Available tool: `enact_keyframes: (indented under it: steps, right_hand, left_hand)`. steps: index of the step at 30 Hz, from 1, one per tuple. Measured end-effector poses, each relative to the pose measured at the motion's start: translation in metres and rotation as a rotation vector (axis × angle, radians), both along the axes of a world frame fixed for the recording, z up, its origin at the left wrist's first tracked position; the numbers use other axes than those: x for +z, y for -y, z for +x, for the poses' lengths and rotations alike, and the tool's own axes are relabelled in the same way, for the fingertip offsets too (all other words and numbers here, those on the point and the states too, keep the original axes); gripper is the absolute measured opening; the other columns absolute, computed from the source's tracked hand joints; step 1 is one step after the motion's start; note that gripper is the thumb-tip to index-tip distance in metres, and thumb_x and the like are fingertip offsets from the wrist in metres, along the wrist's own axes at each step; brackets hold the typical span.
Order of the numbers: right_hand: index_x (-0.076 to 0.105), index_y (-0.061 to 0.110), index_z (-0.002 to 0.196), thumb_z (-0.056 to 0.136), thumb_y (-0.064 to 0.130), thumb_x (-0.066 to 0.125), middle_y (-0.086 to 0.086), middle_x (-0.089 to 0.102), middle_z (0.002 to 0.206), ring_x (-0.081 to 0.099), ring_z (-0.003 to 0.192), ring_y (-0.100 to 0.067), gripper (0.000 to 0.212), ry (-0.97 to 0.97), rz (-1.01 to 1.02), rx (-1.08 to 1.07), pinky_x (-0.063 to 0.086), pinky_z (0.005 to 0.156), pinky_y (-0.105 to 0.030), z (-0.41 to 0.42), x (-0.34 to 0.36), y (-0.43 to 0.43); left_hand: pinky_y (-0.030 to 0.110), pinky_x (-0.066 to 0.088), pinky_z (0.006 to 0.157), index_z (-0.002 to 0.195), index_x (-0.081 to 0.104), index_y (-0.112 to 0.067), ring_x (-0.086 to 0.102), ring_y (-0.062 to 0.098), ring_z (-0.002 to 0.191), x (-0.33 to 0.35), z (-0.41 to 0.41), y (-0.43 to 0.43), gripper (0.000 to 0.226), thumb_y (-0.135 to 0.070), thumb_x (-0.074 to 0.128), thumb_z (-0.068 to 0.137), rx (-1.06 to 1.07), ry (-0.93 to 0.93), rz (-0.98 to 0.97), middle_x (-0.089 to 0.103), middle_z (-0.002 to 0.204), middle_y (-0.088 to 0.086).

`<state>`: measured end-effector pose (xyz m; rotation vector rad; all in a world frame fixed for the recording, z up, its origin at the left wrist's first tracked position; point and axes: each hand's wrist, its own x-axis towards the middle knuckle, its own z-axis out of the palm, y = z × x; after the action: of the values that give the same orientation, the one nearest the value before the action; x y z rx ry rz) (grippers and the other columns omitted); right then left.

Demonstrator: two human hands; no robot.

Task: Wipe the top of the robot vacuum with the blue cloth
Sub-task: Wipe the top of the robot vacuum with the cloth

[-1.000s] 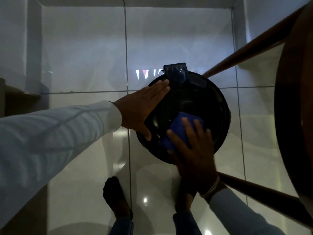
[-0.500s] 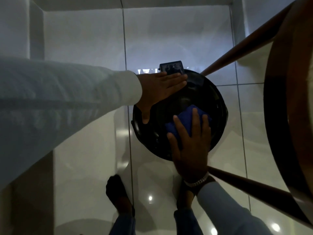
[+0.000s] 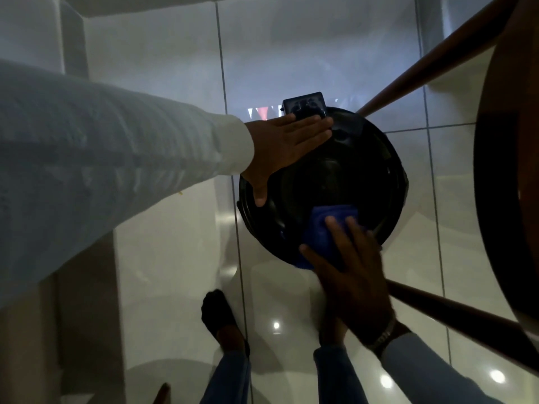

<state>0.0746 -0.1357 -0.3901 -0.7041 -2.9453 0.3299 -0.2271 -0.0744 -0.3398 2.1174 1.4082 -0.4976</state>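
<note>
A round black robot vacuum point(image 3: 344, 173) sits on the glossy tiled floor, with a small raised black module point(image 3: 303, 105) at its far edge. My left hand point(image 3: 285, 147) lies flat on the vacuum's far-left top, fingers together, thumb down over the left rim. My right hand point(image 3: 353, 266) presses a folded blue cloth point(image 3: 323, 228) onto the near edge of the vacuum's top, fingers spread over it. Part of the cloth hangs past the near rim.
A round dark wooden table top point(image 3: 507, 176) fills the right side, with one leg point(image 3: 431, 62) slanting behind the vacuum and another point(image 3: 460, 313) crossing near my right wrist. My feet point(image 3: 221, 319) stand just below the vacuum. A white wall corner point(image 3: 73, 36) stands at far left.
My right hand has dragged the blue cloth from the middle of the vacuum's top toward its near rim. My left hand stays flat on the far-left top.
</note>
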Motion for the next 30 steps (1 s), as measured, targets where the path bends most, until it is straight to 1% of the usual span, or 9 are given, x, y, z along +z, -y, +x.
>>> enact_keyframes:
  steps: [4,8,11,14,18,23,26,28,30]
  right_hand:
    - [0.036,0.027,0.137,0.094,0.049,0.04,-0.015,0.018,0.152,0.021,0.14,-0.047,0.048,-0.083,-0.191,-0.27,0.027,0.113,-0.059,0.011,0.006,-0.042]
    - [0.042,0.021,0.139,0.093,0.038,0.051,-0.023,0.026,0.154,0.022,0.142,-0.043,0.05,-0.198,-0.225,-0.492,0.024,0.115,-0.056,-0.047,0.004,-0.061]
    - [0.046,0.023,0.139,0.094,0.042,0.049,-0.019,0.03,0.154,0.024,0.142,-0.042,0.049,-0.163,-0.178,-0.626,0.022,0.115,-0.053,-0.094,0.008,-0.067]
    - [0.046,0.025,0.139,0.094,0.044,0.048,-0.017,0.032,0.154,0.024,0.142,-0.041,0.049,-0.094,-0.149,-0.476,0.025,0.114,-0.056,-0.101,0.011,-0.043]
    - [0.043,0.031,0.14,0.092,0.048,0.049,-0.013,0.034,0.153,0.026,0.143,-0.037,0.051,0.027,-0.119,-0.179,0.029,0.111,-0.06,-0.051,0.011,-0.022]
    - [0.025,0.031,0.146,0.09,0.047,0.051,-0.016,0.018,0.159,0.015,0.146,-0.038,0.064,-0.044,-0.326,-0.509,0.026,0.114,-0.06,-0.05,0.034,-0.032]
    - [0.014,0.02,0.151,0.086,0.054,0.057,-0.012,0.015,0.16,0.015,0.147,-0.031,0.085,-0.146,-0.51,-0.807,0.02,0.117,-0.048,-0.053,0.055,-0.035]
    - [0.016,0.013,0.15,0.085,0.042,0.065,-0.015,0.025,0.156,0.026,0.143,-0.033,0.087,-0.166,-0.632,-0.948,0.026,0.116,-0.046,-0.049,0.063,-0.042]
    - [0.022,0.009,0.148,0.085,0.033,0.068,-0.02,0.034,0.15,0.035,0.137,-0.036,0.081,-0.059,-0.687,-0.969,0.031,0.113,-0.046,-0.048,0.067,-0.048]
  left_hand:
    - [0.042,-0.01,0.117,0.141,-0.029,-0.016,-0.024,0.022,0.143,-0.003,-0.002,0.0,0.161,-0.063,0.083,0.036,0.015,0.024,-0.001,-0.03,0.155,0.006]
    - [0.038,-0.012,0.114,0.142,-0.028,-0.016,-0.024,0.019,0.142,-0.007,-0.003,-0.001,0.161,-0.065,0.083,0.035,0.013,0.02,0.023,-0.029,0.155,0.006]
    - [0.038,-0.012,0.114,0.143,-0.025,-0.015,-0.022,0.021,0.144,-0.004,-0.001,-0.001,0.162,-0.065,0.083,0.033,0.019,0.008,0.025,-0.026,0.156,0.008]
    - [0.039,-0.01,0.116,0.143,-0.024,-0.014,-0.021,0.022,0.144,-0.002,-0.002,-0.001,0.162,-0.064,0.083,0.032,0.024,0.014,0.027,-0.026,0.156,0.009]
    - [0.038,-0.01,0.115,0.142,-0.027,-0.015,-0.026,0.017,0.14,-0.002,-0.001,0.0,0.163,-0.059,0.086,0.033,0.026,0.001,0.024,-0.028,0.155,0.007]
    - [0.041,-0.007,0.116,0.143,-0.023,-0.01,-0.018,0.023,0.144,0.006,0.01,0.01,0.157,-0.047,0.089,0.039,0.085,-0.084,0.063,-0.024,0.156,0.012]
    - [0.046,0.011,0.12,0.145,-0.011,-0.002,-0.001,0.034,0.146,0.017,0.044,0.039,0.118,-0.029,0.075,0.07,0.265,-0.077,0.174,-0.007,0.158,0.02]
    - [0.047,0.027,0.114,0.146,0.01,-0.001,0.022,0.039,0.14,0.026,0.071,0.062,0.085,-0.026,0.059,0.082,0.522,0.104,0.219,0.022,0.152,0.023]
    - [0.045,0.041,0.101,0.138,0.037,-0.005,0.043,0.037,0.122,0.029,0.095,0.069,0.061,-0.028,0.054,0.084,0.819,0.297,0.229,0.047,0.132,0.021]
